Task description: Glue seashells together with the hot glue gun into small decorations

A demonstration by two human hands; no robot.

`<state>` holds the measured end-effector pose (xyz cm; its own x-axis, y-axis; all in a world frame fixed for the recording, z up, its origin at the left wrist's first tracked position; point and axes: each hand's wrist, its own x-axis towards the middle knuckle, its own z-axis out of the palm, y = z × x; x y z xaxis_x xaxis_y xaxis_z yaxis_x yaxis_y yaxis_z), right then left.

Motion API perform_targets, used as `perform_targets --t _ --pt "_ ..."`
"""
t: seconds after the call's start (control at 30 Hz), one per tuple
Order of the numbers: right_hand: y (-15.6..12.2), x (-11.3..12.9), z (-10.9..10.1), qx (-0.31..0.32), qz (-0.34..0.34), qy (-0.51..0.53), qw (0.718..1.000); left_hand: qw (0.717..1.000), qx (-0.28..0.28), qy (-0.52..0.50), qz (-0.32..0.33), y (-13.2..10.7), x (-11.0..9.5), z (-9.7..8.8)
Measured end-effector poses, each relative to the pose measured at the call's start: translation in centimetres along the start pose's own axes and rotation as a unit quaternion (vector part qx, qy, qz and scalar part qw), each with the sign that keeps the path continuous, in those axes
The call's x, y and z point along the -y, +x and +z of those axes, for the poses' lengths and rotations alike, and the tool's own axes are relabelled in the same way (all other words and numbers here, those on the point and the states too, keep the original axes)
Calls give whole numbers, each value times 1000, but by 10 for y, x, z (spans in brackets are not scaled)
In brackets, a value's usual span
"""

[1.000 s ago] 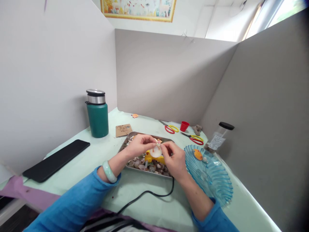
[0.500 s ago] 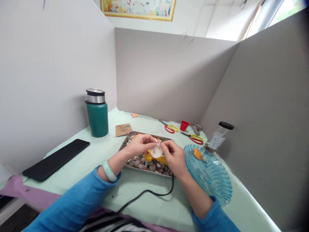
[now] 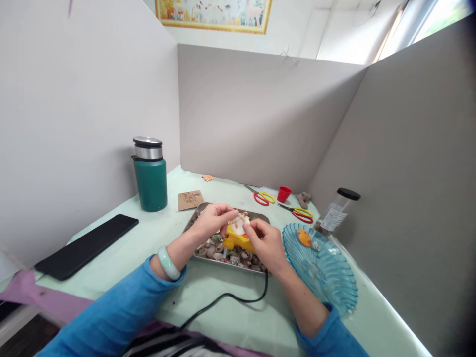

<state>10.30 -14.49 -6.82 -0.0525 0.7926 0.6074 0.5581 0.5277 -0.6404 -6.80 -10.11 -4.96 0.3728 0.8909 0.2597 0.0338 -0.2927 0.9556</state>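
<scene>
My right hand [image 3: 267,243] pinches a white shell-like piece [image 3: 238,226] with small orange marks at its edge, above a metal tray [image 3: 265,217]. At the upper left of the piece is my left hand [image 3: 213,221], its thumb and fingertips pressed together; what they hold, if anything, is too small to make out. Below the hands, a yellow glue gun [image 3: 235,241] lies on several seashells [image 3: 215,252] that fill the tray. A black cord [image 3: 230,294] runs from the tray's front right corner towards me.
A blue glass plate [image 3: 330,282] to the right bears an orange shell piece [image 3: 305,237]. Behind are scissors [image 3: 297,213], a red cup [image 3: 284,194] and a clear jar [image 3: 334,213]. Leftward stand a green bottle [image 3: 151,183], a brown card [image 3: 190,200] and a black slab [image 3: 89,245]. Grey panels enclose the table.
My hands have drawn slightly apart. The left fingertips have moved a little left, away from the right ones, and the white piece stays with my right hand.
</scene>
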Motion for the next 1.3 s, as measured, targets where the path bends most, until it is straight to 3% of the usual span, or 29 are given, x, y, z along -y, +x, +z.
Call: perform_targets --t 0.33,0.77,1.3 --pt "-1 3 -1 -24 -29 -21 999 998 6 58 18 -2 -5 6" --pt "-1 2 -1 -26 -51 -34 998 967 -55 204 142 -3 0 6" --pt "-1 1 0 -54 -16 -25 998 958 -27 238 160 -7 -5 8"
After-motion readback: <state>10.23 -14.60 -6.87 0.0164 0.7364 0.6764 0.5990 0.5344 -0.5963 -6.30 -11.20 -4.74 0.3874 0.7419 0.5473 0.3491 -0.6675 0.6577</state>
